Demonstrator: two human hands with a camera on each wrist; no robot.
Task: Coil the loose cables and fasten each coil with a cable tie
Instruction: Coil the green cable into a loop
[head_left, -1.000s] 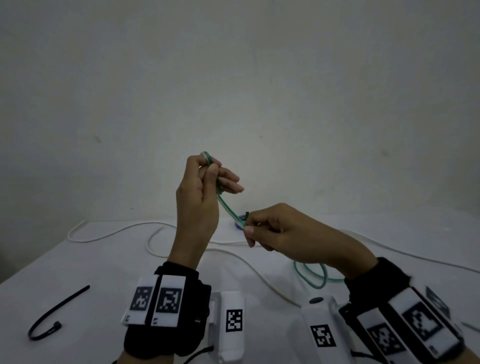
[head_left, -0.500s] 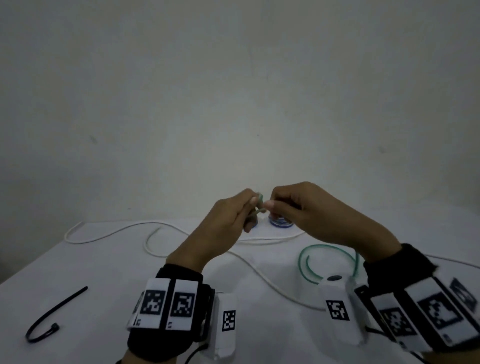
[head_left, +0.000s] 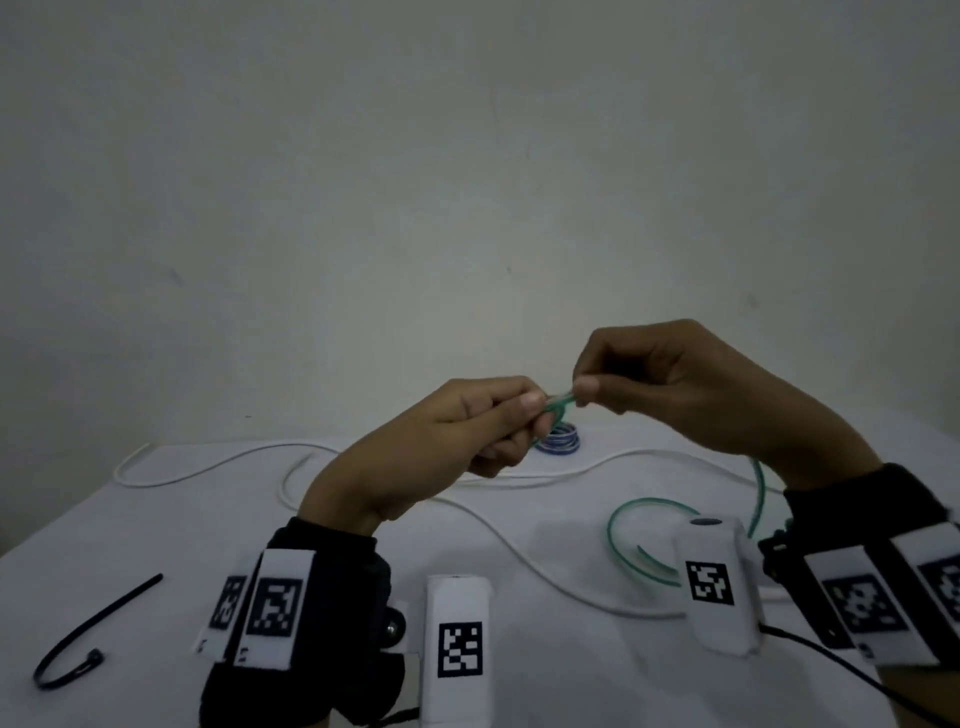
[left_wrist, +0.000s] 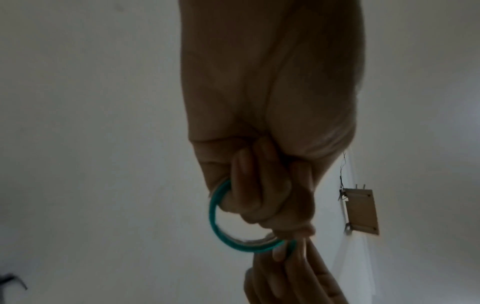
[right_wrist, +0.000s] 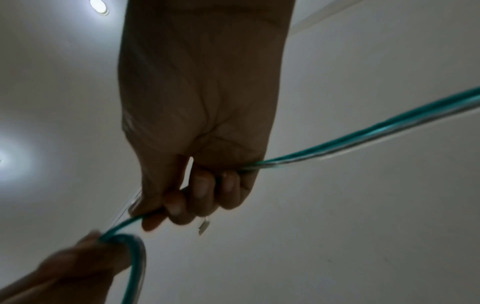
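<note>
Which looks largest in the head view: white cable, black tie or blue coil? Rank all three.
1. white cable, clearly.
2. black tie.
3. blue coil; it lies farther back, so tie versus coil is unsure.

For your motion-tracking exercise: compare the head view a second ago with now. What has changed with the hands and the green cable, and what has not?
The left hand dropped from upright and met the right hand, which rose. Both still pinch the green cable, now looped at the left fingers. The black cable tie, white cable and blue coil stayed put.
</note>
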